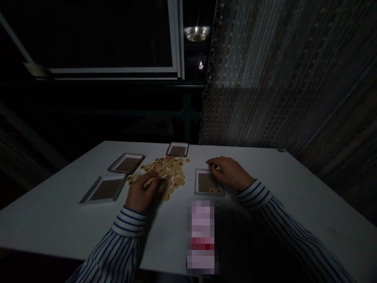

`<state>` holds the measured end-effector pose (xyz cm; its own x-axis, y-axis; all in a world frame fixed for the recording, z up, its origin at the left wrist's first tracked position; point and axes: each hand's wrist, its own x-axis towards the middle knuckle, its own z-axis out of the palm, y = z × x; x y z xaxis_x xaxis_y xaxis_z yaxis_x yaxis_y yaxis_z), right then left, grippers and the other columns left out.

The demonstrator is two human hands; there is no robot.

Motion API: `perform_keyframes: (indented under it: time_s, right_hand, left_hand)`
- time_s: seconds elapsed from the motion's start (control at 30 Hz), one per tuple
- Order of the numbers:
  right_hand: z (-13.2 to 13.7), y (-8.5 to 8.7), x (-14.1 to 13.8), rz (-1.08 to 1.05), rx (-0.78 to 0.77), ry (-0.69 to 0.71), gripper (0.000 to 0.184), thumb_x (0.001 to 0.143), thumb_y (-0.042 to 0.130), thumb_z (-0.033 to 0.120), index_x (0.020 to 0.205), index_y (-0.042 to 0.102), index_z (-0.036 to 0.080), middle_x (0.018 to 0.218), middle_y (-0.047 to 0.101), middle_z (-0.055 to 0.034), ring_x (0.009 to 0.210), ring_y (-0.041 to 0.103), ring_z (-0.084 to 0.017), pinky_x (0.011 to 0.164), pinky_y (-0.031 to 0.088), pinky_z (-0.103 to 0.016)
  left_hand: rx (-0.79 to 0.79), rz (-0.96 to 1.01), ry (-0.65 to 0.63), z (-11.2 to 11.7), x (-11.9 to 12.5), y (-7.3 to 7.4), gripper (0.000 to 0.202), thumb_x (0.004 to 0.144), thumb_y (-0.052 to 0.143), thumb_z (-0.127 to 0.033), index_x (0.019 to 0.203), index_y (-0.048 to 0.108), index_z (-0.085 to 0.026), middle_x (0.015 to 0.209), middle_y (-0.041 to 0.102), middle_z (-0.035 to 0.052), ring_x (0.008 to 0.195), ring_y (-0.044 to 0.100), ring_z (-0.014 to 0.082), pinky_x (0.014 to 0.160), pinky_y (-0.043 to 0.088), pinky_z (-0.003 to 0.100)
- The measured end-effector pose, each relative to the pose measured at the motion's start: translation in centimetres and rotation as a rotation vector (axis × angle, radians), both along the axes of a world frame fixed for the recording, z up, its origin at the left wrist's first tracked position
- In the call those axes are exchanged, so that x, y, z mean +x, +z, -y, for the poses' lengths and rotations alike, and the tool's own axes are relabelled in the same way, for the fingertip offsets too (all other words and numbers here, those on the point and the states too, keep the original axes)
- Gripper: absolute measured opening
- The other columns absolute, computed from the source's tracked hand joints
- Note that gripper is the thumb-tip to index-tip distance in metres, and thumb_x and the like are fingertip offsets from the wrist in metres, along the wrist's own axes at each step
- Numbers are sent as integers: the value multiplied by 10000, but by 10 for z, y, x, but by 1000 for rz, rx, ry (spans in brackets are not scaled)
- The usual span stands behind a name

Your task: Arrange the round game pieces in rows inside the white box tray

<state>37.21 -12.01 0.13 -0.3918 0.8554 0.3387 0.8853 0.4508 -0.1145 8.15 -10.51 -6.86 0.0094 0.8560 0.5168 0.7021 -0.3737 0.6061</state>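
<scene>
Many round Chinese chess pieces, pale wood with red or dark characters, lie in a loose pile at the middle of the white table. My left hand reaches over the pile's near left side, fingers curved and thumb apart; no piece shows in it. Over the far right part of a shallow box half hovers my right hand. Its fingers are bent with a gap to the thumb, and I see nothing held. Two pieces with dark characters rest inside that box at its near edge.
Three more shallow box halves stand around the pile: one near left, one behind it and one at the back. A blurred pinkish object lies at the front edge. A bead curtain hangs behind the table.
</scene>
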Motion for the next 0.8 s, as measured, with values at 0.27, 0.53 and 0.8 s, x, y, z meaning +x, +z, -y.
perform_keyframes:
  time_s: [0.27,0.53,0.8]
  right_hand:
    - [-2,9,-11,53,-8,5,301,832,385,275,1040,575,171,976,632,-63,860,555,-171,782,398,-305]
    - [-3,11,-22,87,-40,15,306,827,382,262,1043,578,170,956,636,-65,851,561,-172,775,399,-298]
    - [-6,5,-41,85,-64,68,311,828,375,264,1047,576,174,964,637,-59,892,558,-169,810,389,-289]
  left_hand:
    - [-23,-29,30,5,-16,-4,314,747,479,-411,904,631,-185,964,649,43,939,570,191,862,428,314]
    - [-32,-52,29,12,-24,-5,315,764,466,-417,910,624,-187,951,648,43,904,578,190,819,444,315]
    - [22,-99,-22,12,-28,-19,283,778,465,-388,904,619,-187,934,641,47,897,572,185,818,446,320]
